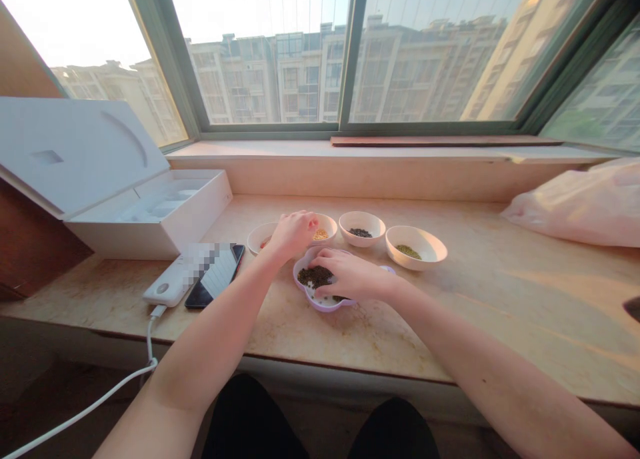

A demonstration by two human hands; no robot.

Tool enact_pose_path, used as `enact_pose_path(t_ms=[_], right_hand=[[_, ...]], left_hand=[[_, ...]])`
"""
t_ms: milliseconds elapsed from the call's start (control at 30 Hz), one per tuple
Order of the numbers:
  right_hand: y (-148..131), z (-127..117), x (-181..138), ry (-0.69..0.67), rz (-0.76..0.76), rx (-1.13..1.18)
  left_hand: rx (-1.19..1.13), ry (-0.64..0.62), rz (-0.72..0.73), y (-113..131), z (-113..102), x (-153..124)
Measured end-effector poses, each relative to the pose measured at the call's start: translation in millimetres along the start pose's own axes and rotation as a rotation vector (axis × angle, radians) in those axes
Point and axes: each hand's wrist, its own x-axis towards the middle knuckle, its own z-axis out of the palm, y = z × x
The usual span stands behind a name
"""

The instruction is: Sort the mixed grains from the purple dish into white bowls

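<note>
Stone countertop (500, 312): at its left end stood an opened white box (200, 216); by the left front edge lay a power bank (167, 282) and smartphone (213, 286). Toward the rear edge sat a white bowl (256, 236); then the left hand (299, 232), fingers bent, grip indeterminable, over a bowl of yellow grains (331, 226). Nearer the front edge, a lilac-rimmed dish (325, 307) held dark grains (311, 277), the right hand (350, 276) above, thumb and fingers parted wide. Rearward followed bowls of black beans (360, 233) and green grains (409, 251); right rear corner, a plastic bag (585, 202).
</note>
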Motion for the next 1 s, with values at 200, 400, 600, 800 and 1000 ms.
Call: enact_pose_path(t_ms=[200,400,600,800,1000], right_hand=[[9,11,11,0.065,0.049,0.022],[14,14,16,0.059,0.07,0.026],[11,7,10,0.067,0.029,0.119],[9,0,6,0.067,0.014,0.123],[7,-2,4,0.068,-0.019,0.057]], left_hand=[[-0.005,-0.015,0.035,7,-3,-3],[-0.007,-0.018,0.038,9,-4,-4],[-0.029,-0.012,0.039,9,-4,-5],[-0.032,-0.02,0.048,9,-4,-5],[-0.051,-0.02,0.048,10,-6,-6]])
